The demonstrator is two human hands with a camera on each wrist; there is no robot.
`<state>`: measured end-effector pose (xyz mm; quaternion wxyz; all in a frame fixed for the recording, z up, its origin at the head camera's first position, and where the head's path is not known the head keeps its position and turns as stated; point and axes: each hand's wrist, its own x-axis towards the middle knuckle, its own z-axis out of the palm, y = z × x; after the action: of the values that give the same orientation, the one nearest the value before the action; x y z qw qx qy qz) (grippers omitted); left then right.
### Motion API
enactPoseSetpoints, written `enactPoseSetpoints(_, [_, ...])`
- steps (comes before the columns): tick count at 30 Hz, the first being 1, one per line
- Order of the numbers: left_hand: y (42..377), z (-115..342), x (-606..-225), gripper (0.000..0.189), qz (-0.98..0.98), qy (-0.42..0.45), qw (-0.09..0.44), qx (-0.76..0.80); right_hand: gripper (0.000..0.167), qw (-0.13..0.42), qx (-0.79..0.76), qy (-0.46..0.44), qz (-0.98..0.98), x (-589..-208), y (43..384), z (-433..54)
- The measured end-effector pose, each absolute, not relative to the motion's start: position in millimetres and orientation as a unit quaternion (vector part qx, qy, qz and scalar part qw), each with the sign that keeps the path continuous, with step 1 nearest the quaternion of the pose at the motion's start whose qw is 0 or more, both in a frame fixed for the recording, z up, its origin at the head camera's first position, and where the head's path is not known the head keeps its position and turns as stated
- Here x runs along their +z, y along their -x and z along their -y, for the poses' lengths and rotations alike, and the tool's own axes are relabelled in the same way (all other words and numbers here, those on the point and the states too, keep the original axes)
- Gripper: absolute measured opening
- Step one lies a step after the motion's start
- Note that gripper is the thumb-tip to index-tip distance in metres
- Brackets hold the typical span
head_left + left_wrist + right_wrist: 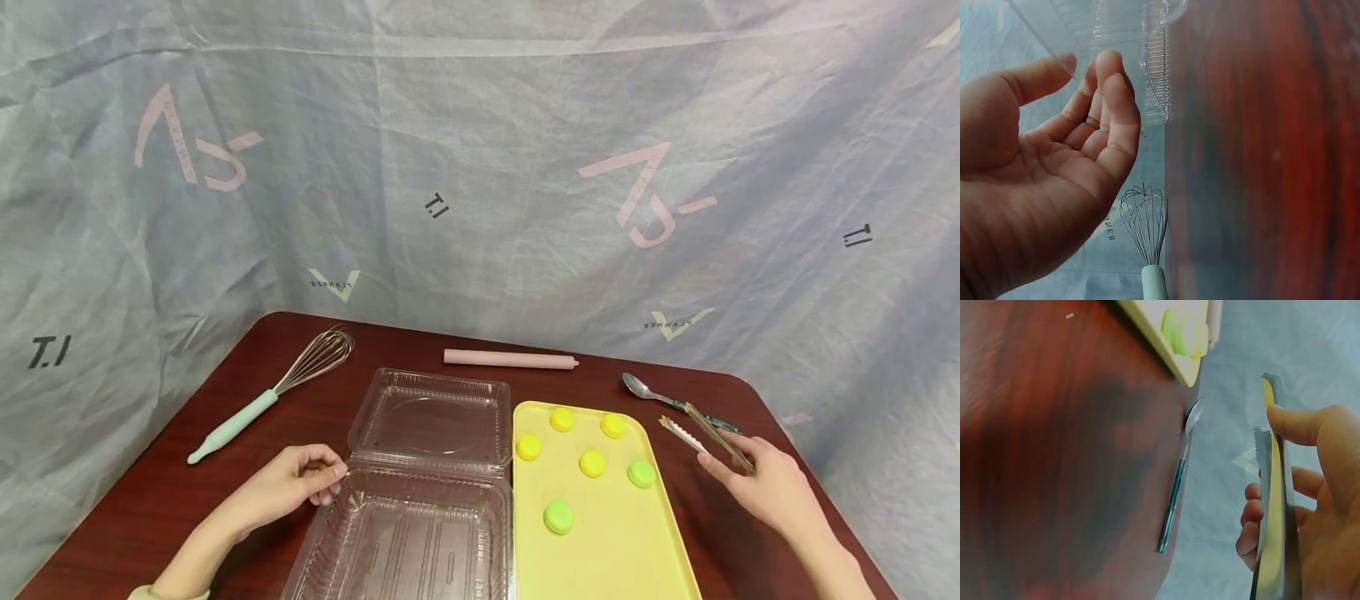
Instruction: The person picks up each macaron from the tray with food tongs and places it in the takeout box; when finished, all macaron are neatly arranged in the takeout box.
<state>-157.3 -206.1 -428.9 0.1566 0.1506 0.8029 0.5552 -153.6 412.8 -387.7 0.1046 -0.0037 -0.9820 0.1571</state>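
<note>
My left hand (288,483) holds the left edge of a clear plastic container (420,533), near the hinge with its opened lid (427,417); thumb and fingers lie on either side of the rim in the left wrist view. In my right hand (772,483) is a pair of metal tongs (1275,506), gripped between thumb and fingers, its toothed tips apart with nothing between them. The tongs are raised to the right of a yellow tray (607,558). On that tray sit several yellow macarons (592,463) and two green macarons (558,517).
A whisk (273,396) with a pale green handle lies at the left. Behind the container is a pink rod (510,359). A spoon (660,393) with a dark green handle lies behind the tongs. Grey cloth (480,167) hangs behind the dark red table (187,500).
</note>
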Motion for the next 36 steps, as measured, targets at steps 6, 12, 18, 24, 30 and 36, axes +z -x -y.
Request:
enactPoseSetpoints(6, [156.9, 205.9, -429.8, 0.025, -0.804, -0.154, 0.156, 0.553, 0.067, 0.104, 0.167, 0.012, 0.98, -382.1, 163.0, -406.1])
enactPoseSetpoints(12, [155.5, 208.4, -429.7, 0.024, -0.805, -0.152, 0.158, 0.551, 0.065, 0.084, 0.189, 0.02, 0.978, -385.0, 173.7, -399.6])
enactPoseSetpoints(18, [154.9, 208.1, -428.7, 0.025, -0.806, -0.152, 0.159, 0.55, 0.062, 0.075, 0.185, 0.017, 0.98, -390.3, 179.1, -397.0])
enactPoseSetpoints(24, [156.8, 208.3, -428.2, 0.026, -0.807, -0.151, 0.158, 0.549, 0.065, 0.06, 0.173, 0.005, 0.983, -392.8, 184.1, -391.6])
enactPoseSetpoints(30, [156.9, 208.0, -428.4, 0.026, -0.806, -0.147, 0.161, 0.551, 0.061, 0.048, 0.166, -0.01, 0.985, -398.5, 190.2, -382.2])
enactPoseSetpoints(36, [156.0, 206.4, -429.0, 0.026, -0.805, -0.15, 0.161, 0.55, 0.061, 0.037, 0.156, -0.009, 0.987, -405.8, 191.9, -374.8])
